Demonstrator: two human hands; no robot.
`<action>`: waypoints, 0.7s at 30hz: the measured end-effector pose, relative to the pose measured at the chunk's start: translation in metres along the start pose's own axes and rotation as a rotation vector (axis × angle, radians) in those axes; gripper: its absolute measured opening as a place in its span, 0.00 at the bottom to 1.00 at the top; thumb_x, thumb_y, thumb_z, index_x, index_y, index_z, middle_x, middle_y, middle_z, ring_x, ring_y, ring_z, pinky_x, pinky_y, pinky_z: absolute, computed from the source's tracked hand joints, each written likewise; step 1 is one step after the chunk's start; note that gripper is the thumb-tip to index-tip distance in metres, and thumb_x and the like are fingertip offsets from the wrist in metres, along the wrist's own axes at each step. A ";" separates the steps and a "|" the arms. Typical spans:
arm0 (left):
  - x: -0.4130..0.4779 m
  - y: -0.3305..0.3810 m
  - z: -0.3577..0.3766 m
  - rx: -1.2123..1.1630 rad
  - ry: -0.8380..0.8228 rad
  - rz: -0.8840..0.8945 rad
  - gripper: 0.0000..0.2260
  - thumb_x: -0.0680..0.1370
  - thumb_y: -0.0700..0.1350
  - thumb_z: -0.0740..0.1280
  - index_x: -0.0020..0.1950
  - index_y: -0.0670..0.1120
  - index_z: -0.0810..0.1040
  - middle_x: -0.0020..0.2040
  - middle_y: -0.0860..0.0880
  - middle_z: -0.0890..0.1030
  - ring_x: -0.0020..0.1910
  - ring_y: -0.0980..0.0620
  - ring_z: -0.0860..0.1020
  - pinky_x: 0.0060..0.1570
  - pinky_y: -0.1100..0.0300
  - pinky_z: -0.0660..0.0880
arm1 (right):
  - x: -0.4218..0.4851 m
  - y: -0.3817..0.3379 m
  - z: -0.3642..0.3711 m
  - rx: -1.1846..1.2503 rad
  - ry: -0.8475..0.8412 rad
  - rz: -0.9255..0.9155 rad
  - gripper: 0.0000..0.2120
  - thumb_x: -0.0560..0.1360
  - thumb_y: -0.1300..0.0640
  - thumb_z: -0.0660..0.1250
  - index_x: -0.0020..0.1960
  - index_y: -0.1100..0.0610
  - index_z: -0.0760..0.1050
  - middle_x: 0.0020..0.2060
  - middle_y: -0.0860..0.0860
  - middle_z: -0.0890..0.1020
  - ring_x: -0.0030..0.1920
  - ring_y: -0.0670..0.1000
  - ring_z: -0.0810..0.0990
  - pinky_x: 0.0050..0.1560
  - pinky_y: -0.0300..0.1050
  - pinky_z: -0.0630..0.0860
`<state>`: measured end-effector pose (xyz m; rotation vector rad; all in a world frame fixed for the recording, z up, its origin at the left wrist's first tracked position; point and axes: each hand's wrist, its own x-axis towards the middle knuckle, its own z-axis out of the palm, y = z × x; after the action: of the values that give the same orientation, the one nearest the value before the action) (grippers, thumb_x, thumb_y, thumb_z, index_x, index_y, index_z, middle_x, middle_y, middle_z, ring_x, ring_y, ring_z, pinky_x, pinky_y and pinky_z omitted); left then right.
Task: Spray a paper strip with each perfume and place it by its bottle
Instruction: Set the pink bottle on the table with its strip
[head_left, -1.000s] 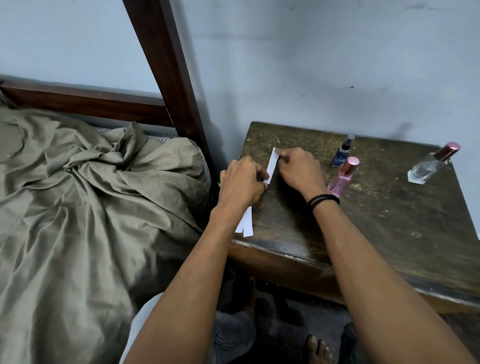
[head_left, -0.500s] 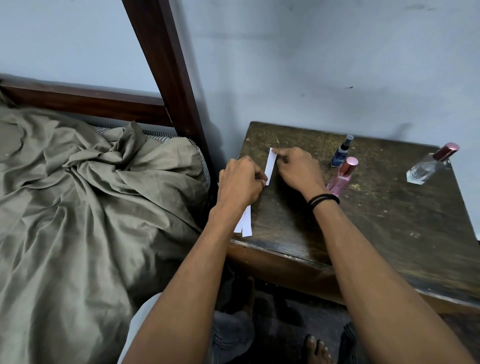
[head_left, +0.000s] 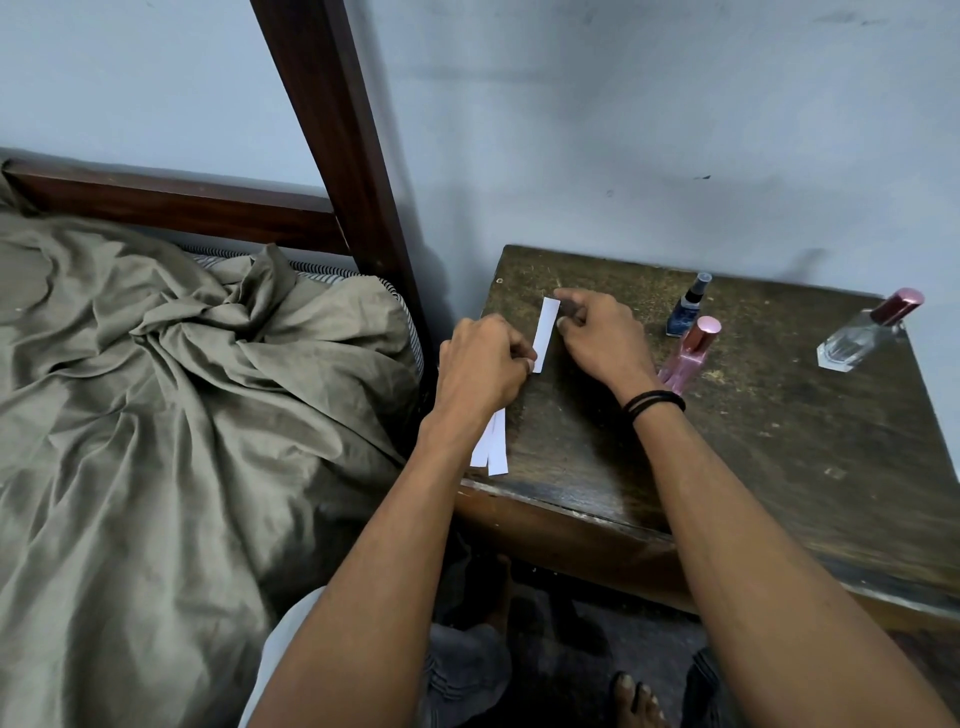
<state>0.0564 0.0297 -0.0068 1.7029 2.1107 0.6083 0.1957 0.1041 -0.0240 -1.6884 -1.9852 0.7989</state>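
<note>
On the table (head_left: 779, 441), left edge | left hand (head_left: 483, 369) and right hand (head_left: 602, 338) pinch paper strips (head_left: 546, 335) | middles hidden, perhaps three strips.

Wall (head_left: 623, 104): I see pale blue-grey plaster, scuffed.
Bed: dark wooden post (head_left: 332, 130) and rail (head_left: 171, 202) on my left, with a rumpled olive sheet (head_left: 156, 389).
Table (head_left: 779, 441): worn dark wood, against the wall.
Floor (head_left: 571, 618): dark, shadowed.

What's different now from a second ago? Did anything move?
Nothing visibly moved. The left hand and right hand keep pinching the paper strips at the table's left edge. The blue bottle, pink bottle and clear bottle sit where they were.
</note>
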 end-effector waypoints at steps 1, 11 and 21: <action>0.000 0.000 0.000 -0.005 0.003 -0.001 0.06 0.75 0.44 0.73 0.49 0.54 0.88 0.55 0.53 0.84 0.60 0.46 0.78 0.59 0.46 0.75 | 0.000 0.000 0.000 0.011 0.008 0.004 0.22 0.78 0.58 0.63 0.70 0.44 0.75 0.60 0.52 0.84 0.61 0.58 0.81 0.62 0.51 0.75; 0.003 -0.001 -0.005 -0.047 0.029 -0.013 0.04 0.75 0.46 0.74 0.48 0.53 0.88 0.52 0.52 0.86 0.57 0.46 0.80 0.58 0.47 0.77 | -0.025 -0.010 -0.007 0.005 0.108 -0.043 0.11 0.78 0.57 0.64 0.58 0.49 0.80 0.50 0.49 0.85 0.50 0.55 0.82 0.47 0.45 0.72; 0.003 0.012 -0.003 -0.124 0.030 -0.037 0.03 0.76 0.46 0.74 0.47 0.52 0.87 0.50 0.51 0.86 0.56 0.48 0.80 0.56 0.53 0.77 | -0.090 0.009 -0.032 -0.045 -0.189 -0.053 0.01 0.76 0.52 0.72 0.46 0.49 0.82 0.38 0.44 0.84 0.39 0.44 0.81 0.46 0.47 0.80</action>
<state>0.0643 0.0341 0.0019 1.5937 2.0736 0.7424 0.2391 0.0217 -0.0009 -1.6305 -2.1791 0.9312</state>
